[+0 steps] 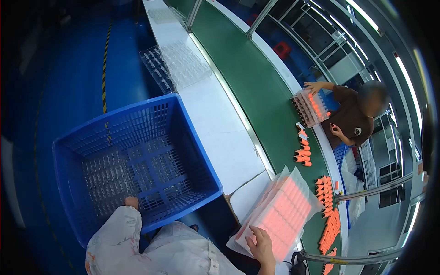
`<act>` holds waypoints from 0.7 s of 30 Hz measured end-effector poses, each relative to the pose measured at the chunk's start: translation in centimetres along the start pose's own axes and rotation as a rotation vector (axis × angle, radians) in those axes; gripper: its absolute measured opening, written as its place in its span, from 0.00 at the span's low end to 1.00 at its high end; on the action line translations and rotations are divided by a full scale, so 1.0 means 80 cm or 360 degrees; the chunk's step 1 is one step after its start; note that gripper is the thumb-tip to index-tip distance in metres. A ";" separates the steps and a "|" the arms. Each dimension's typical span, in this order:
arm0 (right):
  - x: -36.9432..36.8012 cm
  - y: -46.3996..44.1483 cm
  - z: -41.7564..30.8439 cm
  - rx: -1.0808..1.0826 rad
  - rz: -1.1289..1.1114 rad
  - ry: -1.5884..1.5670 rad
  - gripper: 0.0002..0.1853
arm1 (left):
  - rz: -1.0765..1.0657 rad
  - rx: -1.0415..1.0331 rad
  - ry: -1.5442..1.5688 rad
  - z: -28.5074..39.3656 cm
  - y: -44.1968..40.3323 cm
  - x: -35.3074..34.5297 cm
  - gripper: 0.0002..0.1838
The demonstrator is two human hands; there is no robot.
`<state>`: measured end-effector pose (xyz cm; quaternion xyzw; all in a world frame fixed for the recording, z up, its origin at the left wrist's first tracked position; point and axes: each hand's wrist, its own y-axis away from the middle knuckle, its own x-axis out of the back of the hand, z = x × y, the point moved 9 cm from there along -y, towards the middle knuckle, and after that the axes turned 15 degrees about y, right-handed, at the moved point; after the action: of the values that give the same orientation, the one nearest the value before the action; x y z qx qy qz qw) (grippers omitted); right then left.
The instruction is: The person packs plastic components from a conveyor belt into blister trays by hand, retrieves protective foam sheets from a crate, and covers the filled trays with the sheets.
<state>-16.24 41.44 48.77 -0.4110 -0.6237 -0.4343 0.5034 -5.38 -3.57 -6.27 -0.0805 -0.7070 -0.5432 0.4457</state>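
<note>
My left hand (pixel 131 202) is down inside a blue plastic crate (pixel 196 151), closed at the near corner of a clear plastic tray (pixel 107 181); its fingertips are mostly hidden. The tray has rows of moulded pockets and lies in the left part of the crate. My right hand (pixel 261 245) is open, its fingers and thumb apart, at the near left edge of a stack of trays with orange-pink pieces (pixel 284 211). Translucent sheets cover this stack, and it sits partly on the white table edge and partly on the green belt.
Clear trays (pixel 185 64) lie on the white tabletop (pixel 220 123). Across the green conveyor belt (pixel 247 78), a co-worker (pixel 350 112) has one hand on a tray stack (pixel 311 107). Orange pieces (pixel 324 195) stand in rows along the belt's far side. Metal posts (pixel 193 16) rise beside the belt.
</note>
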 end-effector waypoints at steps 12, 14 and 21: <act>0.040 0.018 0.018 0.0331 0.0308 -0.0146 0.22 | 0.1056 -0.0258 0.0346 -0.051 0.326 0.453 0.15; 0.050 0.024 0.024 0.0400 0.0354 -0.0182 0.22 | 0.1203 -0.0257 0.0664 -0.041 0.420 0.516 0.17; 0.095 0.048 0.037 0.0666 0.0405 -0.0482 0.23 | 0.1866 -0.1399 0.1646 0.061 0.675 0.605 0.12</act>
<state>-14.58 45.97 56.42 -0.4334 -0.7113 -0.1632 0.5288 -4.31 4.03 65.99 -0.3373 0.0085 -0.4184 0.8432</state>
